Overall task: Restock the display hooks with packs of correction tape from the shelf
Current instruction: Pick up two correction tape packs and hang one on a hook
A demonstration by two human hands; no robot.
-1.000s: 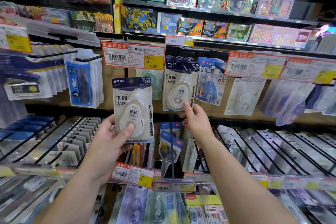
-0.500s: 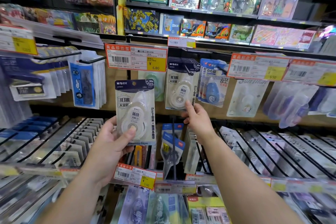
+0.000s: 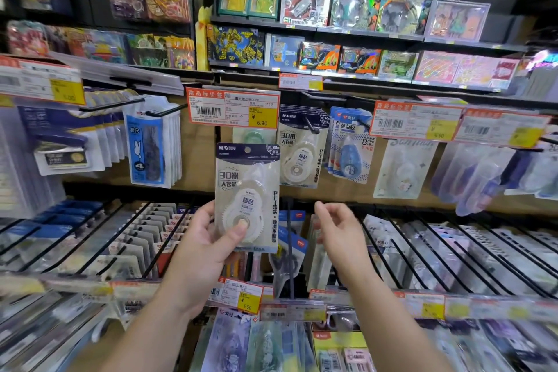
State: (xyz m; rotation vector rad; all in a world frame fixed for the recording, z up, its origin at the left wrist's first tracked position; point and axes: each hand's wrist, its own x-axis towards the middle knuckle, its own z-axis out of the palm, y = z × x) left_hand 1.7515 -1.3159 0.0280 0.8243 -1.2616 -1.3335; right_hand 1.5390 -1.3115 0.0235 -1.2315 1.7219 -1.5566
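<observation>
My left hand point(image 3: 208, 243) grips a white correction tape pack point(image 3: 246, 190) with a dark blue header, upright, thumb on its round case. Behind it, up and to the right, several identical packs point(image 3: 302, 148) hang on a black display hook point(image 3: 311, 124). My right hand point(image 3: 339, 232) hovers below those hung packs with loosely curled fingers, holding nothing. A red and yellow price tag point(image 3: 232, 109) marked 6.80 hangs just above the pack I hold.
Blue correction tape packs point(image 3: 350, 148) hang right of the white ones. A blue ruler pack point(image 3: 148, 148) hangs on the left. Slanted wire racks point(image 3: 437, 251) of stationery fill the lower shelf. Toy boxes point(image 3: 305, 3) line the upper shelves.
My right hand has let go of the hung packs and dropped down and right. My left hand has carried its pack rightwards, closer to the hook.
</observation>
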